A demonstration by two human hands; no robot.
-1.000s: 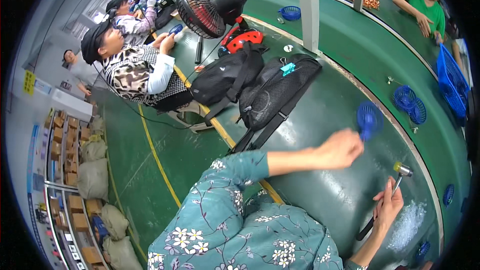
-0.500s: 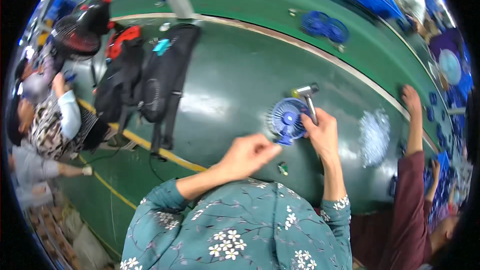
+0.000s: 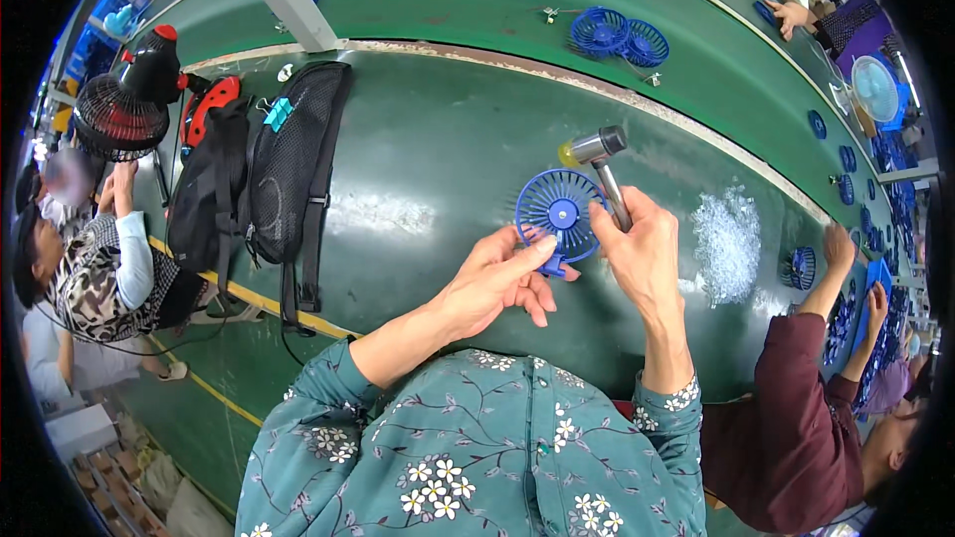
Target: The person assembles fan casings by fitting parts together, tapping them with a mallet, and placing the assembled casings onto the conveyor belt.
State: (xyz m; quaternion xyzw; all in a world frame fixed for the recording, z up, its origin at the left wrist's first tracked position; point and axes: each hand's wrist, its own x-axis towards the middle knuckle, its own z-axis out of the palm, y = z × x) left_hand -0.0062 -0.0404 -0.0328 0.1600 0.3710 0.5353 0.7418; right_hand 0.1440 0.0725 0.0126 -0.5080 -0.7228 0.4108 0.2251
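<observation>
A small blue fan cage (image 3: 560, 216) with radial ribs and a round hub is held just above the green table. My left hand (image 3: 492, 283) grips its lower edge, the thumb on a small pale piece by the stem and the other fingers behind. Closed around the metal handle of a hammer (image 3: 601, 146) is my right hand (image 3: 642, 251). The hammer's head, metal with a yellow end, points up above the cage. My right thumb lies against the cage's right rim. The fingers behind the cage are partly hidden.
A heap of small clear pieces (image 3: 727, 244) lies right of my right hand. Black bags (image 3: 288, 169) and a black fan (image 3: 121, 109) stand left. Blue fan cages (image 3: 617, 37) sit on the green conveyor (image 3: 477, 25). A co-worker's maroon sleeve (image 3: 808, 378) reaches in from the right.
My left hand has come up to the fan cage and taken hold of its lower part. The small green piece near my body no longer shows on the table. The whole view has shifted.
</observation>
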